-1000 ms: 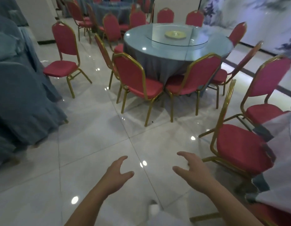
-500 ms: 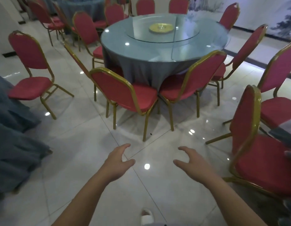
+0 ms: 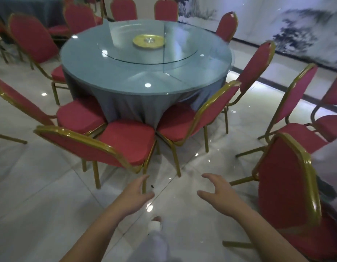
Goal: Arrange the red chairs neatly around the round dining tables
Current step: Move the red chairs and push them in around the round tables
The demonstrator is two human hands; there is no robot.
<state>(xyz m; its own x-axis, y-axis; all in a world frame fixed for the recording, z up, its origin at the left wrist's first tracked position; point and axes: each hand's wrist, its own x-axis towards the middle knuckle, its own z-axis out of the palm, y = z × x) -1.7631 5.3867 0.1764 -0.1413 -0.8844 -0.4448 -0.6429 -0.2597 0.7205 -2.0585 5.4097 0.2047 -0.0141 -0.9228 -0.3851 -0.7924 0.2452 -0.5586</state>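
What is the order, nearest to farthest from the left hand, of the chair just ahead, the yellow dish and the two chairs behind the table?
1. Chair just ahead, right in front of the left hand.
2. Yellow dish, in the middle of the table.
3. Two chairs behind the table, far side; between them, too close to call.
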